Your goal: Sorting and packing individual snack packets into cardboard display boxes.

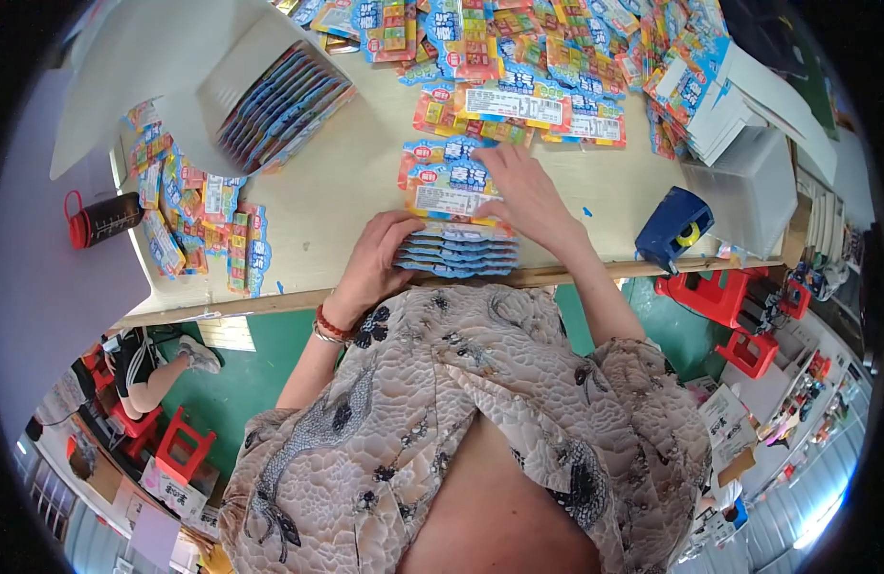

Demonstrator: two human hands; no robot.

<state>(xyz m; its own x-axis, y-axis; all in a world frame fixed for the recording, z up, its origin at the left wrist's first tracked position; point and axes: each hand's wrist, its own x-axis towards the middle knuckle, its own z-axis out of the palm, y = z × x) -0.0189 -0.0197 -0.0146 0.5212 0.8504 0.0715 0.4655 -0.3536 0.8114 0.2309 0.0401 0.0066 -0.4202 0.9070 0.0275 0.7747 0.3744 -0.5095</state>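
Note:
Near the table's front edge stands a stack of blue and orange blister packets (456,251), with small colourful pieces on others like them. My left hand (373,256) is closed round the stack's left end, its fingers bent over the top. Just beyond the stack lie two overlapping packets, the nearer one a printed packet (442,199) with a white label. My right hand (526,191) rests over their right end, thumb and fingers spread apart on the surface. What lies under its palm is hidden.
A heap of packets (519,57) covers the far table. At left, a white box (188,105) holds a row of packets, beside loose packets (188,215) and a red-lidded bottle (107,220). At right stand a blue tape dispenser (674,228) and a clear plastic bin (753,182).

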